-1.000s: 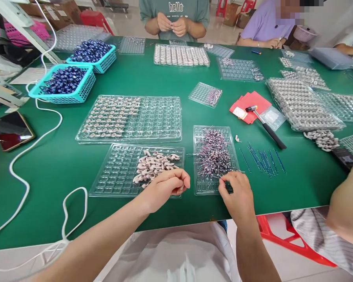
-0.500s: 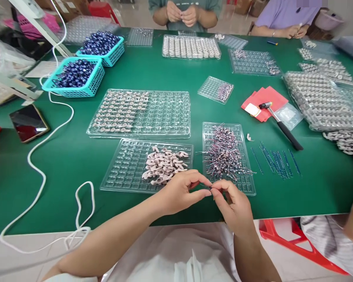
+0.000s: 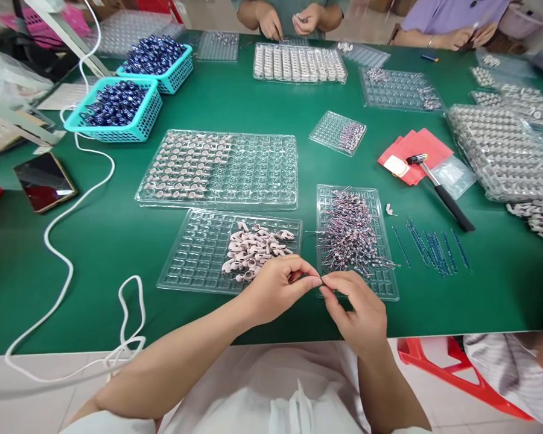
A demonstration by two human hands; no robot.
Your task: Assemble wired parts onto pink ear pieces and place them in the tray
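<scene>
My left hand (image 3: 278, 286) and my right hand (image 3: 359, 310) meet at their fingertips above the near edge of the table. Both pinch a tiny dark wired part (image 3: 321, 282), mostly hidden by the fingers. Just beyond them lies a pile of small parts with thin reddish wires (image 3: 350, 232) on a clear tray (image 3: 387, 284). Left of that, pale earbud-like shells (image 3: 256, 247) are heaped on another clear tray (image 3: 185, 256), partly behind my left hand. A larger clear tray (image 3: 266, 172) farther back has rows of pale shells in its left half.
Blue baskets (image 3: 151, 111) of dark blue glossy pieces stand at the back left, near a phone (image 3: 45, 182) and white cable (image 3: 54, 241). At right lie a hammer (image 3: 447, 202), red packets (image 3: 419, 150), thin blue strips (image 3: 434, 250) and stacked trays (image 3: 502, 154). Two co-workers sit opposite.
My hands stay pinched together, their fingertips slightly closer; the thin wire that showed beside them is now hidden. The view has shifted slightly. The co-worker opposite has moved their hands apart.
</scene>
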